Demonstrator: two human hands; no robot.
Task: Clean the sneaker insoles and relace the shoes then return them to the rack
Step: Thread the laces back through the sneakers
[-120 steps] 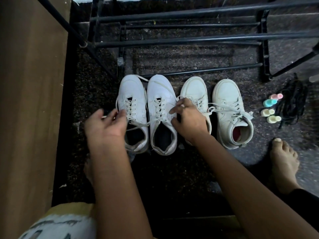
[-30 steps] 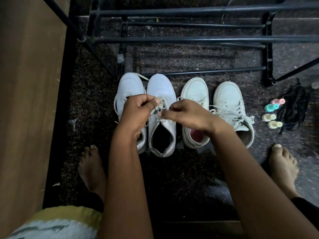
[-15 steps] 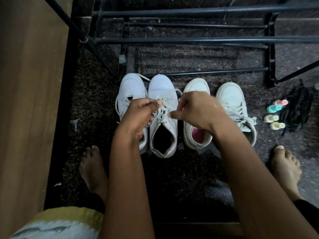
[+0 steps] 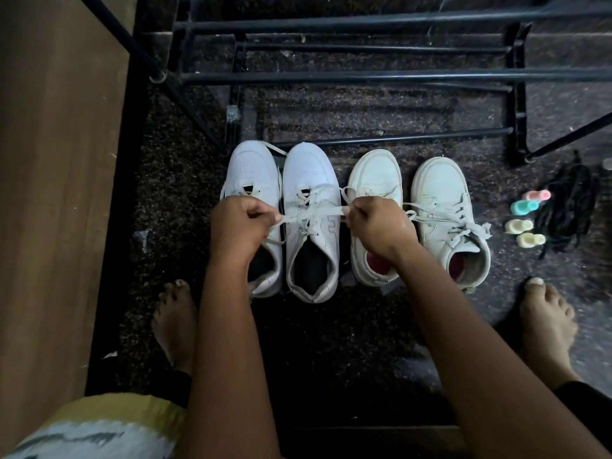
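Two pairs of white sneakers stand in a row on the dark floor, toes toward the black metal shoe rack [image 4: 364,76]. My left hand [image 4: 240,226] and my right hand [image 4: 374,226] each grip one end of the white lace [image 4: 311,215] of the second sneaker from the left [image 4: 308,180], stretched taut across its tongue. The leftmost sneaker [image 4: 250,167] is partly under my left hand. The off-white pair, third sneaker [image 4: 374,173] and rightmost sneaker [image 4: 440,193], shows red insoles; my right hand covers part of the third one.
A wooden panel [image 4: 56,193] stands along the left. Several small pastel bottles [image 4: 525,220] and a heap of black laces [image 4: 563,210] lie on the floor at right. My bare feet, left foot [image 4: 175,316] and right foot [image 4: 546,326], rest beside the shoes.
My hands, close together over the second sneaker's tongue a moment ago, have pulled apart to either side, drawing the lace tight across the shoe.
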